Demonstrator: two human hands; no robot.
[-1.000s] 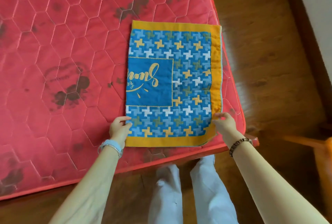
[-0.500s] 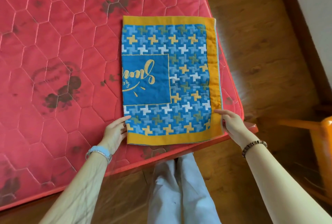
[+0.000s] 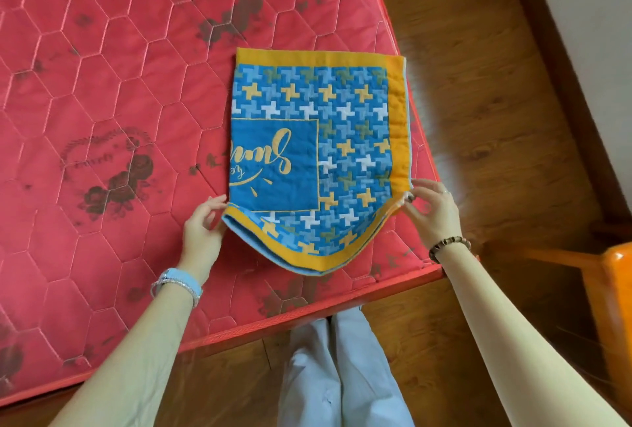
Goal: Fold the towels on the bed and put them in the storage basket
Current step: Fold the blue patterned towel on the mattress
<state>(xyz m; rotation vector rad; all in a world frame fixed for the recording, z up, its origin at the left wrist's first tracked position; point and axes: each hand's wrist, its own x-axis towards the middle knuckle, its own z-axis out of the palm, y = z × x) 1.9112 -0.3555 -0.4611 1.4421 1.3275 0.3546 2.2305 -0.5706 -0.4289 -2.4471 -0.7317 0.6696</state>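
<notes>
Grip status: left hand (image 3: 201,231) pinches the near-left corner of the towel (image 3: 318,139), and right hand (image 3: 434,211) pinches the near-right corner. Both corners are raised off the mattress (image 3: 119,101), and the near hem sags in a curve between my fingers. The rest of the towel lies flat beyond my fingertips, at the mattress corner. Looks like I'm partway through a fold.

Risks from here:
- The layers are already doubled. If my pinch catches only the top layer, the lower one stays behind and the fold skews.
- If the hem is slack when I carry it forward, it lands bunched and the edges won't line up.
- The towel's right border runs along the mattress edge, with wood floor (image 3: 478,84) just outboard of my right fingers. Dragging sideways instead of lifting could slide it off.
- The mattress cover looks slick, so the flat part may creep away from my fingers as I push.

Materials:
- Towel: soft woven cloth, limp, rectangular. Blue pinwheel pattern, mustard border, plain blue panel with script.
- Mattress: red quilted fabric with stitched hexagons and dark floral print.

I can't identify the storage basket. There's an orange object (image 3: 615,307) cropped out past my right wrist, but I can't tell what it is.
</notes>
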